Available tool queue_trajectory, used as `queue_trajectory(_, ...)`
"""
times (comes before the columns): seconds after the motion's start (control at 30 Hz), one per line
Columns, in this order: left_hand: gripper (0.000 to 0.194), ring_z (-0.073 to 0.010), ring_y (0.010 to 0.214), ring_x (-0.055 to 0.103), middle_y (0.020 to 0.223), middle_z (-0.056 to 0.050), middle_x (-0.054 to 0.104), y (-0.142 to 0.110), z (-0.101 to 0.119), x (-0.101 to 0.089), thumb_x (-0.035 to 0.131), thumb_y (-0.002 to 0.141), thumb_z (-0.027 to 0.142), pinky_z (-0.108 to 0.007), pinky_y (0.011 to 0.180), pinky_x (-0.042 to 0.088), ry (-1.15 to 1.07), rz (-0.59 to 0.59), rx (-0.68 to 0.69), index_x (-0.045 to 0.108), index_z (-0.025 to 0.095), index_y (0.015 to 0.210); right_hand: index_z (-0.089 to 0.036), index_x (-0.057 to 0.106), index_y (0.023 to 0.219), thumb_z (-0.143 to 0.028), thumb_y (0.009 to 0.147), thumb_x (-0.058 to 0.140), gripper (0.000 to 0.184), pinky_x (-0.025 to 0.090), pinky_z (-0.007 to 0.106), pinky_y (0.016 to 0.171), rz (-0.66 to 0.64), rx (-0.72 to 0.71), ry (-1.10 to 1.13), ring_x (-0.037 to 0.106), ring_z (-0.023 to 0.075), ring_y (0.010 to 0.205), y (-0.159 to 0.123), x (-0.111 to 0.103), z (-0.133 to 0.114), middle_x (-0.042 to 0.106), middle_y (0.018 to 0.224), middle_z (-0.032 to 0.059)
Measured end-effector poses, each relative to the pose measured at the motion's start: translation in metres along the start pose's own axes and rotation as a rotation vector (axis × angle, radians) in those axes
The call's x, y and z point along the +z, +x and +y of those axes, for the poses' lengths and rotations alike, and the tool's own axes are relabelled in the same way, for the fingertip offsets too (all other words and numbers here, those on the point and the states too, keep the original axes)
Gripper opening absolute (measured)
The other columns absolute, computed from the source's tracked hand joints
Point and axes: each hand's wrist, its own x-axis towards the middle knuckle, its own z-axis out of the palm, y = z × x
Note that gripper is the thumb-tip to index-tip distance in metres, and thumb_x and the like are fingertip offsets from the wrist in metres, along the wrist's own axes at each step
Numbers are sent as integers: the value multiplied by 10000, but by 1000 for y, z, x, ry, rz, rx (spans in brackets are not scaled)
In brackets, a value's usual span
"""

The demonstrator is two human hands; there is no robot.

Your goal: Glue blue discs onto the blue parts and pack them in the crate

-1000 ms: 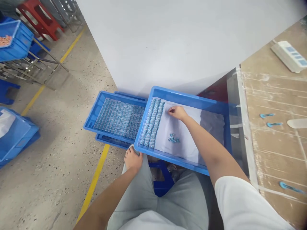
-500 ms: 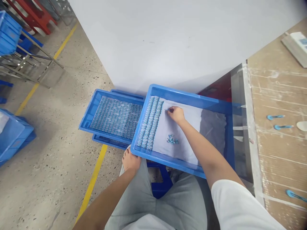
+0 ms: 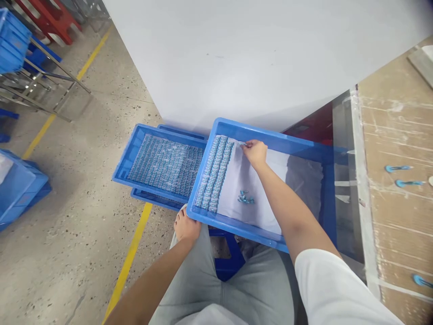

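A blue tray [image 3: 267, 135] lined with white paper [image 3: 237, 198] rests across my lap. Rows of small blue parts [image 3: 215, 174] fill its left side. My right hand [image 3: 254, 151] is pinched on one small blue part at the far end of the paper, beside the top of the rows. A little loose pile of blue parts [image 3: 246, 198] lies mid-paper, near my forearm. My left hand [image 3: 186, 227] rests on my knee under the tray's near left corner, fingers curled under the rim.
A second blue tray [image 3: 135, 149] full of blue parts sits to the left on stacked trays over the floor. A wooden bench [image 3: 395, 212] with loose blue parts [image 3: 396, 169] runs along the right. A white panel [image 3: 257, 58] stands ahead. Blue crates [image 3: 16, 189] sit far left.
My right hand has moved from the paper's middle toward the tray's far edge, with a small blue part pinched in it. The left hand has stayed on the knee.
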Motion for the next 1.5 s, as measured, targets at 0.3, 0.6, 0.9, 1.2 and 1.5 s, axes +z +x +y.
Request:
queue_trajectory(0.3, 497, -332, 1203, 535, 1273, -158, 581, 2, -3, 3, 456, 872, 468, -451, 961, 406, 2, 6, 11, 508, 182, 1275, -138, 765, 977, -254, 800, 577, 283, 516, 377, 893, 26, -91, -139, 692, 269, 925, 13, 3, -29, 755, 958, 127)
queue_trajectory(0.6, 512, -329, 1211, 528, 1292, -160, 572, 1, 0, -2, 440, 878, 470, -445, 976, 391, -1, -16, 9, 476, 186, 1302, -150, 755, 1017, -235, 765, 618, 299, 529, 420, 882, 3, -9, -204, 690, 300, 934, 20, 18, -40, 747, 945, 150)
queue_trajectory(0.9, 505, -334, 1198, 535, 1278, -161, 578, 1, 2, -4, 454, 859, 446, -459, 967, 398, -23, -11, 15, 478, 182, 1289, -176, 759, 982, -283, 798, 599, 267, 526, 444, 883, -27, 27, -252, 680, 325, 979, 21, 22, -46, 735, 996, 172)
queue_trajectory(1.2, 503, -328, 1205, 532, 1283, -162, 575, 1, 2, -3, 447, 867, 432, -446, 970, 395, -8, -20, 12, 465, 183, 1304, -187, 750, 1008, -314, 823, 587, 277, 519, 446, 875, -21, 27, -292, 677, 323, 1000, 20, 24, -49, 733, 1014, 165)
queue_trajectory(1.5, 481, -323, 1189, 546, 1275, -152, 586, 1, 4, -6, 452, 866, 414, -445, 971, 404, -5, -23, 12, 482, 185, 1289, -191, 755, 988, -349, 813, 618, 272, 526, 432, 854, -22, 30, -312, 681, 325, 986, 19, 25, -51, 735, 988, 160)
